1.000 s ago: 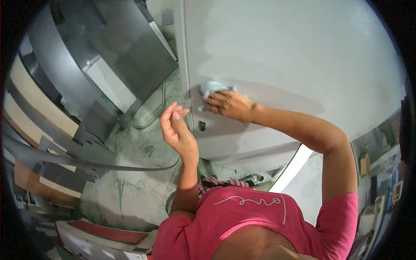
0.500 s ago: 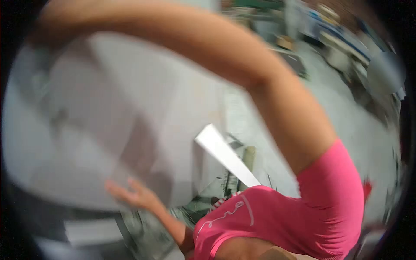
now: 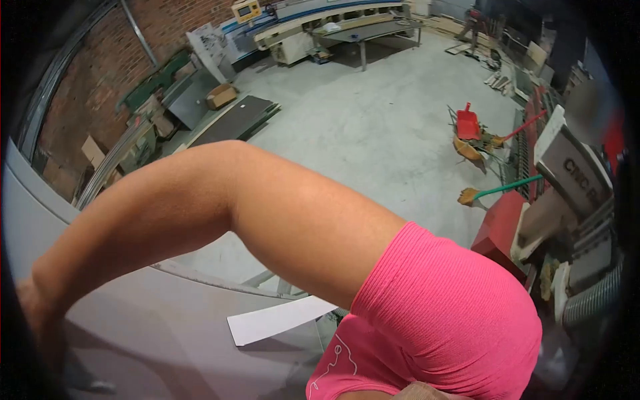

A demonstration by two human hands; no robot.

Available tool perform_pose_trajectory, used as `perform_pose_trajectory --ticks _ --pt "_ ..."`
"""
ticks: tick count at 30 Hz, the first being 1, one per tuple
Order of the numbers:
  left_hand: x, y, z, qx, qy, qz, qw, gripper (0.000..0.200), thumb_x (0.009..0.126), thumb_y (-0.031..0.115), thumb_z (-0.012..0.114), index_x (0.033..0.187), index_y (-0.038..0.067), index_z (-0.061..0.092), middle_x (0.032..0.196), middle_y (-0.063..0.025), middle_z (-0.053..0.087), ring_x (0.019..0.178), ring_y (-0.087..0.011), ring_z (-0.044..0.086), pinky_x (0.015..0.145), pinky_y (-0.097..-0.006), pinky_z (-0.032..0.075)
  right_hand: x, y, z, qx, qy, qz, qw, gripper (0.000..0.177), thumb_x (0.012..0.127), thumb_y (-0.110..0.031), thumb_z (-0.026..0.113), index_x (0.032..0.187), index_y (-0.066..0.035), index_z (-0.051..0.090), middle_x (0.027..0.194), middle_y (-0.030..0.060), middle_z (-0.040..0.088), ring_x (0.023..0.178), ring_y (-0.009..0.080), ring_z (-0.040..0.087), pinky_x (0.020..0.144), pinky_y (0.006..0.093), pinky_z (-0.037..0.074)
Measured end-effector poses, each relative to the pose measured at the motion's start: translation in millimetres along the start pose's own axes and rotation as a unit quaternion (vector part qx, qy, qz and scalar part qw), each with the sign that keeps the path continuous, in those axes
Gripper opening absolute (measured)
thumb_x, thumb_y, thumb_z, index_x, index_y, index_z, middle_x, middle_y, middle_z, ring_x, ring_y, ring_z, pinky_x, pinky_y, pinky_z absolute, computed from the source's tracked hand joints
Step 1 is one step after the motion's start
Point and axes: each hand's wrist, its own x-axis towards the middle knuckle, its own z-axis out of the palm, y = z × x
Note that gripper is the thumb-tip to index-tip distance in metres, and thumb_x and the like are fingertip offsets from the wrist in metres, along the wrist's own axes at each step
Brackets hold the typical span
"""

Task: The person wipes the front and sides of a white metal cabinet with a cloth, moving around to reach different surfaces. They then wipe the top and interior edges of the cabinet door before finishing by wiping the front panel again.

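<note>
My right arm reaches across to the left. At the dark edge of the view my right hand [image 3: 33, 303] is beside or on a large pale grey surface [image 3: 167, 327]; its fingers are hidden, so I cannot make out what it holds, if anything. My left hand is out of view. A white strip [image 3: 277, 321] lies by the edge of the grey surface, close to my pink shirt, with its far end behind my upper arm.
A red dustpan [image 3: 467, 125], brooms including a green-handled one [image 3: 510, 187], and a red box [image 3: 500, 230] are at right. Dark sheets [image 3: 237, 120] and a cardboard box [image 3: 221, 96] lie at left. A long machine [image 3: 320, 27] and another person [image 3: 475, 23] are farther back.
The view has swung to the right and up, showing more of the workshop floor. My left hand has left the view. My right arm now lies lower across it.
</note>
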Motion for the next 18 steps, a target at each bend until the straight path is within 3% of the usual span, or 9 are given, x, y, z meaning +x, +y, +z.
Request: perform_pose_trajectory --ticks 1,2,3,4,6,9,13,14,18 --pt "12 19 19 0.112 0.013 -0.025 0.993 0.052 0.084 0.017 0.058 0.13 0.0 0.041 0.137 -0.02 0.038 0.126 -0.0318 0.038 0.108 -0.0486 0.027 -1 8 -4 -0.012 0.006 0.009 1.0 0.034 0.089 -0.049 0.048 0.116 -0.031 0.057 0.107 -0.0049 0.063 0.095 0.0131 0.059 0.073 0.0309 0.049" --pt "22 37 37 0.331 0.017 -0.066 0.941 0.053 0.083 0.016 0.059 0.13 0.001 0.041 0.137 -0.0194 0.038 0.126 -0.0313 0.038 0.108 -0.0486 0.026 -5 12 -4 -0.021 0.01 0.018 1.0 0.034 0.089 -0.049 0.048 0.116 -0.031 0.057 0.107 -0.0047 0.063 0.095 0.0132 0.059 0.073 0.0309 0.049" --pt "32 56 53 0.574 -0.004 -0.108 0.812 0.054 0.082 0.015 0.06 0.131 0.002 0.04 0.137 -0.0188 0.038 0.126 -0.0308 0.038 0.108 -0.0487 0.026 -9 15 -3 -0.03 0.011 0.024 0.999 0.034 0.089 -0.049 0.048 0.116 -0.031 0.057 0.107 -0.0045 0.063 0.095 0.0132 0.059 0.073 0.0308 0.049" --pt "43 71 67 0.701 -0.028 -0.139 0.699 0.055 0.081 0.014 0.061 0.131 0.003 0.04 0.138 -0.0181 0.038 0.126 -0.0303 0.038 0.109 -0.0488 0.025 -10 23 6 -0.038 0.017 0.032 0.999 0.034 0.088 -0.049 0.048 0.116 -0.031 0.057 0.107 -0.0043 0.063 0.095 0.0133 0.059 0.072 0.0307 0.049" --pt "58 94 86 0.791 -0.06 -0.18 0.581 0.058 0.079 0.012 0.063 0.131 0.004 0.04 0.138 -0.0169 0.038 0.127 -0.0293 0.037 0.11 -0.0489 0.025 -16 18 13 -0.042 0.015 0.039 0.998 0.035 0.088 -0.049 0.049 0.116 -0.031 0.057 0.106 -0.0039 0.063 0.095 0.0134 0.059 0.072 0.0306 0.049" --pt "70 113 102 0.822 -0.083 -0.204 0.526 0.061 0.076 0.009 0.065 0.132 0.006 0.04 0.139 -0.015 0.037 0.127 -0.0279 0.037 0.111 -0.0491 0.023 -26 -1 12 -0.029 0.005 0.044 0.999 0.035 0.088 -0.05 0.049 0.116 -0.032 0.057 0.106 -0.0033 0.063 0.095 0.0136 0.06 0.072 0.0304 0.049" --pt "55 131 97 0.834 -0.1 -0.207 0.502 0.067 0.072 0.006 0.069 0.133 0.009 0.04 0.141 -0.0125 0.037 0.128 -0.0259 0.036 0.112 -0.0493 0.022 -38 -41 -21 -0.003 0.001 0.041 0.999 0.035 0.087 -0.05 0.05 0.117 -0.032 0.057 0.106 -0.0024 0.064 0.094 0.0138 0.06 0.071 0.0302 0.049" --pt "46 140 94 0.824 -0.141 -0.213 0.505 0.071 0.069 0.005 0.072 0.133 0.007 0.04 0.14 -0.0134 0.037 0.131 -0.0288 0.032 0.113 -0.0518 0.018 -39 -45 -33 0.0 0.005 0.045 0.999 0.036 0.087 -0.05 0.05 0.117 -0.032 0.057 0.106 -0.0022 0.064 0.094 0.0138 0.06 0.071 0.0301 0.049" --pt "70 157 106 0.797 -0.183 -0.286 0.499 0.09 0.06 0.003 0.079 0.136 0.005 0.032 0.142 -0.0161 0.032 0.132 -0.0325 0.03 0.111 -0.0529 0.022 -32 -6 -40 -0.055 0.031 0.083 0.995 0.036 0.086 -0.051 0.051 0.117 -0.032 0.057 0.106 -0.0014 0.064 0.094 0.014 0.06 0.07 0.0298 0.049"
